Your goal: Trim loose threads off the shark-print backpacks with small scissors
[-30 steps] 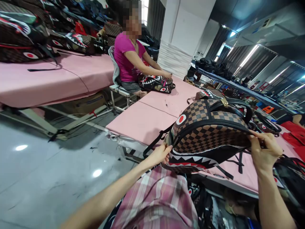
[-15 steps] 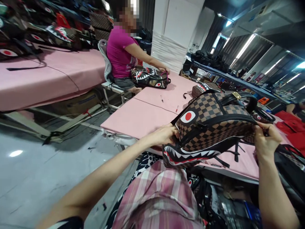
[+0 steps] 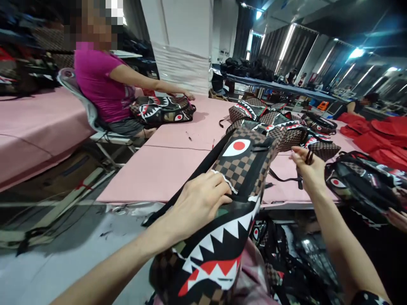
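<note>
Shark-mouth backpack (image 3: 235,212): we had it across the near edge of the pink bench (image 3: 143,173), to the right of the near left corner; its lower end was over our lap, its upper end above the bench top.
Long axis: it slanted from our lap up and away, leaning right toward the far edge.
Left grip (image 3: 200,197): this was the nearer one, its fingers curled and clamped on the bag's upper side, just below the printed eye (image 3: 237,147).
Right grip (image 3: 310,171): we had it closed around a small dark item (image 3: 309,157) too little to name, apart from the bag; the backpack lay to its left and nearer us.
Loose strap (image 3: 286,179): it lay just left of the right grip, inside the near edge.
Other bags (image 3: 248,109): we saw these toward the far edge.
Co-worker (image 3: 98,80): this person sat along the left edge, an arm over another bag (image 3: 163,111).
</note>
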Available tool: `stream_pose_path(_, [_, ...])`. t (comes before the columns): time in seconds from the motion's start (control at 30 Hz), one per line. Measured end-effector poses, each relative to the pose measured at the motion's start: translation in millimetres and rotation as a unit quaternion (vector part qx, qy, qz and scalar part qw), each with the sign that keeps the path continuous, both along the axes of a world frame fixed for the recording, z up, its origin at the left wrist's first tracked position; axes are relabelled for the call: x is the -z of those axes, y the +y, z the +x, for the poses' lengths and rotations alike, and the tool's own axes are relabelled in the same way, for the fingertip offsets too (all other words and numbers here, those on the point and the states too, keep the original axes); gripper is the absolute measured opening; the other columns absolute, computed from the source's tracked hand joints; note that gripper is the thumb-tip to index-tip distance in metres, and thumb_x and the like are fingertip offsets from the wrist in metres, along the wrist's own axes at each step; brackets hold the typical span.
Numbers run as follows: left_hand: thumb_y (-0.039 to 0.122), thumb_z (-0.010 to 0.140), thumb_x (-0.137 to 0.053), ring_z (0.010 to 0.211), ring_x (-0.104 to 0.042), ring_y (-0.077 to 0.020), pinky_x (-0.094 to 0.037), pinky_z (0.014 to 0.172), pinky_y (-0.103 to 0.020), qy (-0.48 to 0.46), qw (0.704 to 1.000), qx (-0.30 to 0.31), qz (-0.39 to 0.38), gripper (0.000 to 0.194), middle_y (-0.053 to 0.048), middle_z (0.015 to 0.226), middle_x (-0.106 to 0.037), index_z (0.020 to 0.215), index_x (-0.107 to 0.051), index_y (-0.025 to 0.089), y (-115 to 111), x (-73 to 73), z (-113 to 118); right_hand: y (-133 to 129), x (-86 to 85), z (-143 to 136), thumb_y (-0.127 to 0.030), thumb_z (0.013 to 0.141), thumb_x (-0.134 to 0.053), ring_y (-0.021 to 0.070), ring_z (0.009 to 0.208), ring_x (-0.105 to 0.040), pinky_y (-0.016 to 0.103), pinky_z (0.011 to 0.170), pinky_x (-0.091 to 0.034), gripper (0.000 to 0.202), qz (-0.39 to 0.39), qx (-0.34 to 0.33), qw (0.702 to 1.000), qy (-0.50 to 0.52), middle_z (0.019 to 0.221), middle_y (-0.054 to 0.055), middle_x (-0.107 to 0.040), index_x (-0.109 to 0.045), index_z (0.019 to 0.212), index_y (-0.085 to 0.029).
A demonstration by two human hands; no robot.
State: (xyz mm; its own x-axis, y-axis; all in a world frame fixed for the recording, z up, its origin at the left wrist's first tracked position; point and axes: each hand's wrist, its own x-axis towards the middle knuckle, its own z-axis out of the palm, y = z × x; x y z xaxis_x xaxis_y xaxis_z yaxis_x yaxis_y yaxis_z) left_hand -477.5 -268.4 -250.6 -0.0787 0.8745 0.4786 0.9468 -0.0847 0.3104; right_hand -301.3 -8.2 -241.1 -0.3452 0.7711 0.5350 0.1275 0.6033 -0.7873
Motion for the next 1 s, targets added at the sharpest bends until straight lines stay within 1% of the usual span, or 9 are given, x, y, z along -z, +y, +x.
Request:
stream_pose_path(0.1, [0.02,0.084,-0.047,0.077,-0.052,-0.0158,-0.041,0.07,-0.028,-0.026,0.994,-0.032,-0.1,0.013,-0.003,0.08,-0.058,0.077,-0.057,0.017,11.1,32.1,-0.4,-42.9,26.2,10.0,-0.029,0.076,-0.058,0.0115,0.06,-0.056,0.024,0.058,-0.047,0.017,-0.045,-0.118,0.99,-0.056,0.068,0.0,-0.063,-0.067,0.085,-0.017])
stream_pose_path(0.2, [0.022,0.084,-0.048,0.078,-0.055,-0.0148,-0.042,0.071,-0.027,-0.079,0.985,-0.013,-0.15,0.011,-0.002,0.082,-0.059,0.084,-0.059,0.018,16.0,59.3,-4.7,-75.5,53.9,12.6,-0.027,0.08,-0.055,0.0121,0.063,-0.057,0.024,0.056,-0.047,0.016,-0.027,-0.256,0.959,-0.116,0.073,0.003,-0.064,-0.067,0.085,-0.017])
stream_pose_path(0.33, [0.031,0.083,-0.052,0.077,-0.057,-0.0145,-0.042,0.069,-0.026,-0.106,0.974,0.015,-0.2,0.016,-0.001,0.084,-0.062,0.09,-0.061,0.02,12.0,59.7,-0.2,-98.3,73.0,5.7,-0.019,0.084,-0.052,0.0134,0.072,-0.06,0.025,0.062,-0.049,0.017,0.05,-0.383,0.915,-0.116,0.082,0.005,-0.065,-0.066,0.092,-0.018])
stream_pose_path(0.4, [0.032,0.081,-0.055,0.075,-0.057,-0.0148,-0.041,0.068,-0.025,-0.105,0.969,0.016,-0.222,0.015,0.0,0.081,-0.062,0.087,-0.063,0.02,11.7,53.8,8.2,-95.4,69.4,-2.5,-0.013,0.083,-0.049,0.0139,0.08,-0.061,0.025,0.068,-0.05,0.021,0.105,-0.4,0.903,-0.115,0.089,0.006,-0.066,-0.065,0.097,-0.018])
stream_pose_path(0.5, [0.027,0.082,-0.053,0.077,-0.056,-0.0154,-0.041,0.068,-0.026,-0.084,0.98,-0.015,-0.182,0.012,-0.001,0.08,-0.062,0.082,-0.063,0.019,12.6,49.2,26.7,-75.9,53.9,-16.0,-0.007,0.08,-0.048,0.0146,0.09,-0.062,0.025,0.074,-0.049,0.033,0.176,-0.405,0.875,-0.197,0.101,0.005,-0.068,-0.063,0.106,-0.02])
stream_pose_path(0.67, [0.021,0.085,-0.044,0.07,-0.05,-0.0156,-0.039,0.06,-0.027,-0.018,0.996,-0.023,-0.085,0.017,-0.003,0.074,-0.057,0.075,-0.058,0.017,6.7,53.3,60.4,-52.2,41.5,-16.9,-0.005,0.073,-0.053,0.0142,0.079,-0.066,0.023,0.064,-0.045,0.051,0.26,-0.397,0.794,-0.379,0.1,-0.002,-0.07,-0.057,0.117,-0.03])
stream_pose_path(0.77, [0.02,0.083,-0.046,0.066,-0.048,-0.016,-0.037,0.056,-0.028,0.013,0.997,-0.018,-0.068,0.016,-0.004,0.07,-0.055,0.069,-0.054,0.017,-0.9,57.9,79.1,-57.9,50.7,-8.2,-0.006,0.071,-0.054,0.0134,0.071,-0.066,0.022,0.058,-0.042,0.055,0.268,-0.376,0.79,-0.403,0.095,-0.004,-0.071,-0.056,0.119,-0.034])
stream_pose_path(0.87, [0.019,0.081,-0.048,0.063,-0.047,-0.0165,-0.036,0.053,-0.029,0.054,0.993,-0.019,-0.102,0.016,-0.004,0.068,-0.053,0.066,-0.051,0.018,-6.4,59.3,89.4,-66.2,61.8,-0.9,-0.006,0.07,-0.053,0.0124,0.071,-0.066,0.021,0.058,-0.042,0.057,0.25,-0.383,0.797,-0.394,0.095,-0.006,-0.071,-0.055,0.119,-0.036])
stream_pose_path(1.0, [0.022,0.085,-0.045,0.064,-0.048,-0.0166,-0.034,0.053,-0.028,0.121,0.98,0.026,-0.159,0.017,-0.003,0.071,-0.053,0.07,-0.051,0.018,-1.2,50.0,73.9,-65.8,64.6,1.4,-0.003,0.071,-0.047,0.0132,0.093,-0.064,0.021,0.067,-0.046,0.058,0.266,-0.396,0.807,-0.349,0.114,-0.002,-0.064,-0.052,0.123,-0.029])
